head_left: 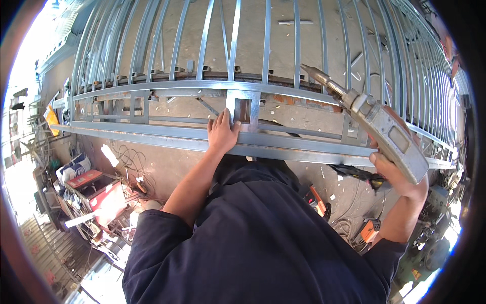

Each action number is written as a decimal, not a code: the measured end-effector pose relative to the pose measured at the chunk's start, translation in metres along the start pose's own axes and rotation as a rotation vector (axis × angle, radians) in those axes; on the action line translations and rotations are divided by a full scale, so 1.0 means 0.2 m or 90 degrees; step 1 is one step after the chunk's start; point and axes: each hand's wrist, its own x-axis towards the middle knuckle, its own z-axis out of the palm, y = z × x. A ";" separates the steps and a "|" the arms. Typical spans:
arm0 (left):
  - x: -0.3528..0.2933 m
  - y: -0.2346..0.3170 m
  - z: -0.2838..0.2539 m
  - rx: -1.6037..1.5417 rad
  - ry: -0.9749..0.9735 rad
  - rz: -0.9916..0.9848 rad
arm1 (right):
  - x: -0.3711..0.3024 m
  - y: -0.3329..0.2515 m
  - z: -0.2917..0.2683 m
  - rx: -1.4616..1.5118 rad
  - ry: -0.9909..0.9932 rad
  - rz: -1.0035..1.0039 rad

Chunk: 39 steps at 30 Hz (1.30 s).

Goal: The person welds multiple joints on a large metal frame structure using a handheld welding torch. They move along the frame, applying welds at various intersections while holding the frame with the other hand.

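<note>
My right hand (pixel 392 167) is closed round the rear of a silver power tool (pixel 379 124), whose body has a rectangular recess. The tool tilts up and to the left, and its long pointed bit is held above the frame, apart from my left hand. My left hand (pixel 223 133) lies on a shiny metal plate (pixel 254 104) with a rectangular cutout, its thumb by the cutout's left edge and its fingers stretched over the plate's left side. The plate joins two long rails of a metal frame (pixel 304 144); the nearer rail runs under my wrist.
Upright bars (pixel 235 40) of the frame fan out beyond the rails. At lower left stands a red box (pixel 98 195) on a cart, near tangled cables (pixel 134 159). An orange-and-black machine (pixel 368 232) and a black tool (pixel 357 174) sit low at right. Scraps litter the floor.
</note>
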 end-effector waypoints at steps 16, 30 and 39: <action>0.57 -0.48 -0.64 -0.141 0.343 -0.077 | 1.27 -0.26 0.60 -0.098 -0.369 -0.011; 1.45 -0.19 -0.76 0.057 -0.200 -0.034 | 1.96 -0.07 1.06 -0.093 -0.608 0.138; 1.49 -0.29 -0.73 -0.010 -0.202 -0.039 | 2.04 -0.06 1.16 0.053 -0.662 0.204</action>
